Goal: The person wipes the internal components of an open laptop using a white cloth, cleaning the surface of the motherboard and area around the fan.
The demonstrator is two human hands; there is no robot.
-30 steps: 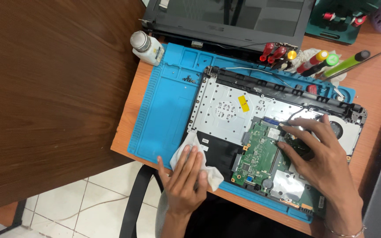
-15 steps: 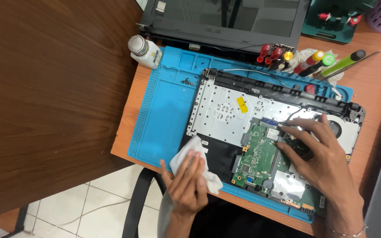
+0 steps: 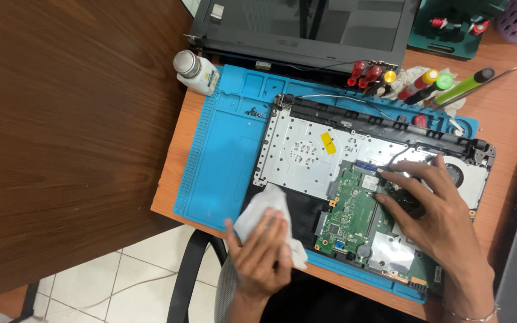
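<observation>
Two bare hands work over an opened laptop base (image 3: pixel 354 173) on a blue mat (image 3: pixel 222 155) on the table. The left hand (image 3: pixel 261 254) has its grip closed on a white cloth (image 3: pixel 264 209) at the base's near edge. The right hand (image 3: pixel 435 215), fingers spread and holding nothing, rests on the green circuit board (image 3: pixel 351 215). Screwdrivers (image 3: pixel 402 81) lie beyond it.

An opened laptop base (image 3: pixel 342 155) lies on a blue repair mat (image 3: pixel 222 161). The left hand (image 3: pixel 261 254) grips a white cloth (image 3: pixel 264 209) at the base's near-left corner; the right hand (image 3: pixel 432 209) presses on its green circuit board (image 3: pixel 351 215). A white bottle (image 3: pixel 195 72) stands at the mat's far-left corner.
</observation>
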